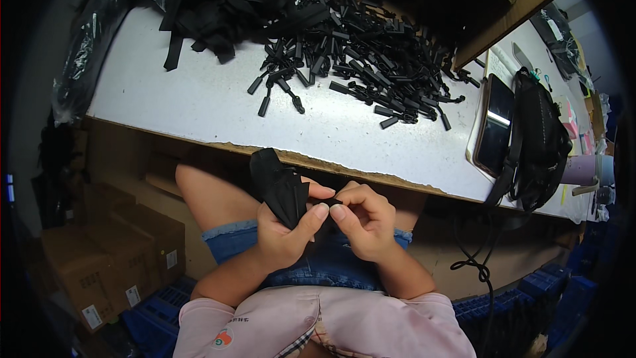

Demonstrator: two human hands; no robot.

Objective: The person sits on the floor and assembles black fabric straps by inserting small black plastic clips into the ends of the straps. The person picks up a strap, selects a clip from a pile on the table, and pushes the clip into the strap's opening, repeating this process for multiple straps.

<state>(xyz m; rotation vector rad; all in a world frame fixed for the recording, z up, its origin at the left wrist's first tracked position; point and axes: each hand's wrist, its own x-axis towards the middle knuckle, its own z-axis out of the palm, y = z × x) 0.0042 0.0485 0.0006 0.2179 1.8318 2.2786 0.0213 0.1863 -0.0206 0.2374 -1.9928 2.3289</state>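
Observation:
Over my lap, just in front of the table edge, my left hand [283,237] is closed around a bundle of black fabric strips [277,182] that sticks up past the fingers. My right hand [368,221] meets it fingertip to fingertip. Between the thumbs and forefingers of both hands is pinched a small dark end of black fabric [335,202]; its exact shape is mostly covered by the fingers. On the table beyond lies a large heap of small black pulls [377,73] with oblong ends and cord loops. A pile of black fabric strips [222,16] lies to its left.
The white table [218,109] has a worn front edge. A cardboard box [493,33] stands over the heap's back right. At right are a tablet [495,122], a black bag [540,139] and a purple cup [580,170]. Cartons [106,258] and blue crates [156,315] stand low at left.

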